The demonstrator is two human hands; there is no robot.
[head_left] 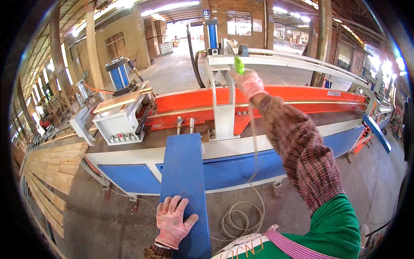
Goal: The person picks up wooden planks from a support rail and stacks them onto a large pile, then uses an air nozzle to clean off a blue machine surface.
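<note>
At the near side of a long red, white and blue woodworking machine (276,159), a gloved worker leans in with both arms. The left hand (171,221), fingers spread flat and gripping nothing, presses on the near end of a blue steel arm (183,181) that juts from the machine's front edge toward the worker. The right hand (249,83) is closed round a green-handled air blow gun (239,65), raised above the white upright frame (224,99) at the middle of the machine; its thin pale hose (254,146) trails down past the front edge and coils on the concrete floor (108,216).

Judging from the stance, the reach goes best with the flat palm bracing the body and the nozzle kept just clear of the white rail (302,60). Slack in the hose looks ample, though the coil by the feet could snag.

Open floor lies left and right of the blue arm. Stacked wooden boards (51,172) crowd the far left edge, and a grey clamp block (118,121) sits at the machine's left end.
</note>
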